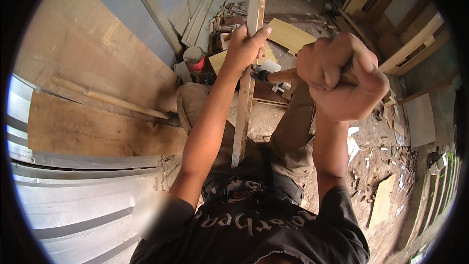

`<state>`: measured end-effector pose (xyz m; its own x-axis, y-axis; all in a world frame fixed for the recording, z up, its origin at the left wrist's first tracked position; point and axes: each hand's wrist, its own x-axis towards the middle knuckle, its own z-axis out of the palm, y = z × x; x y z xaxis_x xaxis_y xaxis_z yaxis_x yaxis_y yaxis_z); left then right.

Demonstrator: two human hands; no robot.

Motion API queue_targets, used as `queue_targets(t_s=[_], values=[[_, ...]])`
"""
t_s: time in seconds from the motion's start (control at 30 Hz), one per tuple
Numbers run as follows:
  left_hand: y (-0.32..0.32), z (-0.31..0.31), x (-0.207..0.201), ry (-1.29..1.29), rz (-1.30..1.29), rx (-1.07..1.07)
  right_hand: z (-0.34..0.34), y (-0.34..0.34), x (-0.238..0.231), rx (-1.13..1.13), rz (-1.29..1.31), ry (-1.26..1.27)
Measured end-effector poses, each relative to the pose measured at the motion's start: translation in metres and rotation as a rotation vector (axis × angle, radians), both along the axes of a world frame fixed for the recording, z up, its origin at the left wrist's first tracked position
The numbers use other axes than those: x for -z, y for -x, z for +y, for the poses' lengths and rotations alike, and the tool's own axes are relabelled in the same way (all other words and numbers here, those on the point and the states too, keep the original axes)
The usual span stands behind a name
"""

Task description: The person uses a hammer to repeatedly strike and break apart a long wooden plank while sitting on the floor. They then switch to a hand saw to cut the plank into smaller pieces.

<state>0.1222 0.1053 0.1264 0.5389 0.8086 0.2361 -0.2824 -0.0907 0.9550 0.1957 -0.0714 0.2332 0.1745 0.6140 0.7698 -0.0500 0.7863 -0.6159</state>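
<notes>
"So, where to find the wooden strip [245, 98]?"

"In the left hand [244, 49], clasped between thumb [262, 35] and fingers. Running from the top of the view down to the lap, slanting a little, with the lower end between the thighs."

"And relative to those fingers, exactly?"

"Beneath the thumb, laid across the upper face and pointing right. Above the other fingers, mostly hidden under the wood, with only a bit showing past the right edge. Well above and well below the grip, long bare lengths of timber."

"And in the right hand [342, 78]?"

"Clenched in a fist around the wooden handle of a hammer [282, 76]. Dark hammer head [260, 75] right at the strip's right edge, just below the left hand; touching or barely apart, impossible to tell."

"Farther out?"

"Brown trousers [293, 137] to both sides of the strip, dark T-shirt [278, 222] nearest. Beyond the hands, a yellow board [291, 36] on the ground, near a red container [195, 59] off to the left. Along the left side, a broad wooden board [93, 127] and, lower down, ridged metal sheeting [78, 203]. To the right, a thin pale panel [382, 200] lying among scattered scraps on the dirt floor [364, 181]."
</notes>
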Motion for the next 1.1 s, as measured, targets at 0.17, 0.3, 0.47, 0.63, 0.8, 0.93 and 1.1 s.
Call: queue_targets(t_s=[0.17,0.3,0.47,0.63,0.8,0.93,1.1], values=[[0.015,0.005,0.000,0.047,0.008,-0.004,0.003,-0.035,0.031,-0.240,0.192,-0.172],[0.020,0.033,0.021,0.177,0.010,-0.104,-0.028,-0.101,0.042,-0.141,0.510,-0.371],[0.078,0.073,0.072,0.278,0.038,-0.315,-0.124,-0.171,-0.001,-0.173,0.390,-0.572],[0.066,0.049,0.040,0.248,-0.027,-0.245,-0.088,-0.082,0.007,0.279,0.188,-0.166],[0.041,0.023,0.010,0.228,0.028,-0.195,0.012,0.011,0.110,0.291,0.195,0.501],[0.039,0.024,0.012,0.258,-0.086,-0.128,0.061,0.047,0.172,0.414,0.130,0.370],[0.032,0.025,0.016,0.224,0.010,-0.143,0.076,0.063,0.168,0.650,-0.098,0.296]])
